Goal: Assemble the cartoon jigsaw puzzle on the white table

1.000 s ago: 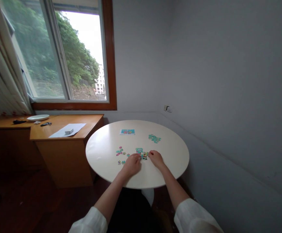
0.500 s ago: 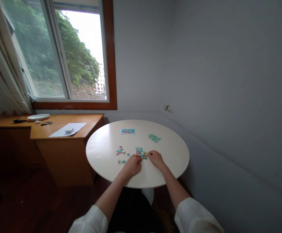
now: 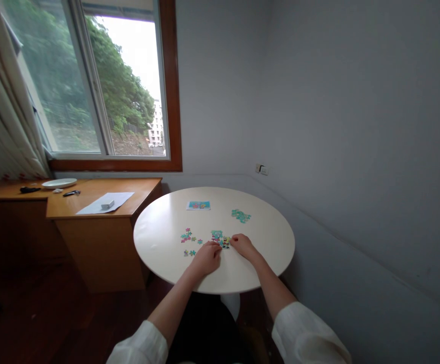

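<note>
A partly joined jigsaw puzzle [image 3: 217,235] lies flat on the round white table [image 3: 159,222], in front of me. My left hand [image 3: 208,256] rests at its lower left edge, fingers curled together and touching it. At the right edge, my right hand [image 3: 243,246] has its thumb and fingers pinched on the puzzle's border. Whether a separate piece sits inside either grip is too small to tell. Loose jigsaw pieces [image 3: 186,235] are scattered left of my left hand, and a few more [image 3: 192,253] lie just beside it.
Farther back on the table are a picture card [image 3: 199,205] and a pile of greenish jigsaw pieces [image 3: 241,216]. To the left stands a wooden desk [image 3: 144,189] with a paper sheet [image 3: 118,200], a small white box [image 3: 107,204] and a white plate [image 3: 59,183]. A wall borders the right side.
My right hand has shifted very slightly left against the puzzle's edge. My left hand stays in place, and the view has moved a little.
</note>
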Demonstrator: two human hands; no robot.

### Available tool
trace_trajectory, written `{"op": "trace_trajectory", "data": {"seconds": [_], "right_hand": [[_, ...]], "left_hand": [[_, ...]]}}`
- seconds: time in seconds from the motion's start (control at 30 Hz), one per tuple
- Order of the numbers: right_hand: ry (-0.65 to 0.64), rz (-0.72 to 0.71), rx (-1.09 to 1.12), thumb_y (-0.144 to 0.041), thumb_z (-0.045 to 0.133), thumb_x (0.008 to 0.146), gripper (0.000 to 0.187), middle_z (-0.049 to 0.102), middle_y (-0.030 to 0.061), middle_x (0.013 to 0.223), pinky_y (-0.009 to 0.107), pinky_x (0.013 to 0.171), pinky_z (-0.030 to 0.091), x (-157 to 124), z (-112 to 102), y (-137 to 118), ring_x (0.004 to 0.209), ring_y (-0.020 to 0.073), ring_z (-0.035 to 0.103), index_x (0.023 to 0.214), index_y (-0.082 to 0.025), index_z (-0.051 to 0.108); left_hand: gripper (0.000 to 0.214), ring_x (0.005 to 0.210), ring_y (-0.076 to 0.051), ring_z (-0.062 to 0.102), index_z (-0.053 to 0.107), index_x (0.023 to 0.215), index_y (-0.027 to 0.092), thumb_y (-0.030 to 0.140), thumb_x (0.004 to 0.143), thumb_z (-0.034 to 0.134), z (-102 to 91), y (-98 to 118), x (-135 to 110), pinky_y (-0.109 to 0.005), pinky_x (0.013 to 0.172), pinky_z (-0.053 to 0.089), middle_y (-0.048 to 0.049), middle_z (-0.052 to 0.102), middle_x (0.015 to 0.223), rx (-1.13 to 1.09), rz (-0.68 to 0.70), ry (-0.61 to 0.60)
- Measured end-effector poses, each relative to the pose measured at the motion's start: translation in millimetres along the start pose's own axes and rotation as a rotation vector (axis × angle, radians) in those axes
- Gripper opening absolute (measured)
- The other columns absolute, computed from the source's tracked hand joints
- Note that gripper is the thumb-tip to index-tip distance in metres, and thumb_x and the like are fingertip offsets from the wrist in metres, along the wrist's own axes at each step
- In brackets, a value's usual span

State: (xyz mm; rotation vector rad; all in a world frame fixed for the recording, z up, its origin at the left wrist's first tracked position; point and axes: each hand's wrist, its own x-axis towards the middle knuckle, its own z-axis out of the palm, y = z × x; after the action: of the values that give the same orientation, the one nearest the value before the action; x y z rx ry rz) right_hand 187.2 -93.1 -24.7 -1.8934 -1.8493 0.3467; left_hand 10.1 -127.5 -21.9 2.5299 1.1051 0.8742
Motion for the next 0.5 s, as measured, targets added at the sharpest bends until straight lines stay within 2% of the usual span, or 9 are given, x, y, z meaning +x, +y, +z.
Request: {"op": "trace_trajectory", "data": {"seconds": [0.5], "right_hand": [[-0.135, 0.058, 0.033, -0.019, 0.053, 0.065, 0.017, 0.039, -0.0043, 0.039, 0.022, 0.045, 0.021, 9.4, -14.8, -9.3, 0.046, 0.0082, 0.036, 0.050, -0.014, 0.059]], "left_hand": [[0.033, 0.097, -0.018, 0.055, 0.067, 0.085, 0.015, 0.005, 0.067, 0.041, 1.8, -1.5, 0.4, -0.028, 0.088, 0.043, -0.0084, 0.064, 0.098, 0.007, 0.013, 0.019]]}}
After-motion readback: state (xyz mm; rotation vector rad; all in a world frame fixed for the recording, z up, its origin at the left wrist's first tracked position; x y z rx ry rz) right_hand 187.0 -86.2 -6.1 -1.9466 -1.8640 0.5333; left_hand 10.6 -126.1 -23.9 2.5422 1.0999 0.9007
